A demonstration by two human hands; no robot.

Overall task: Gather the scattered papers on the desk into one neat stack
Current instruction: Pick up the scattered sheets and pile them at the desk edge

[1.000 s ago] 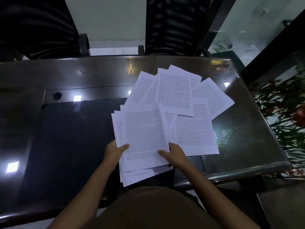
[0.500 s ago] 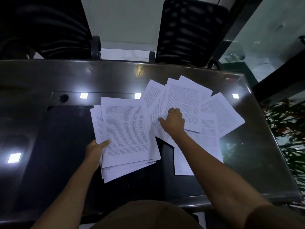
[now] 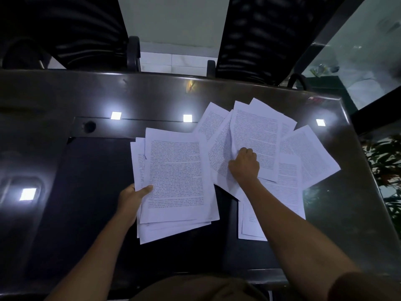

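A loose stack of printed white sheets lies on the dark glossy desk, its edges uneven. My left hand grips its left edge, thumb on the top page. To the right, several printed sheets lie fanned out and overlapping. My right hand rests on that fan and pinches the lower left corner of the top sheet, which buckles upward along its left side. More sheets lie under my right forearm.
Two black office chairs stand behind the desk's far edge. A round cable hole sits at the back left. A glass wall and a plant are to the right. Ceiling lights reflect on the desk.
My right hand left the stack, reached right onto the fanned sheets and pinched the top sheet, which now lifts and buckles. My left hand slid the stack leftwards.
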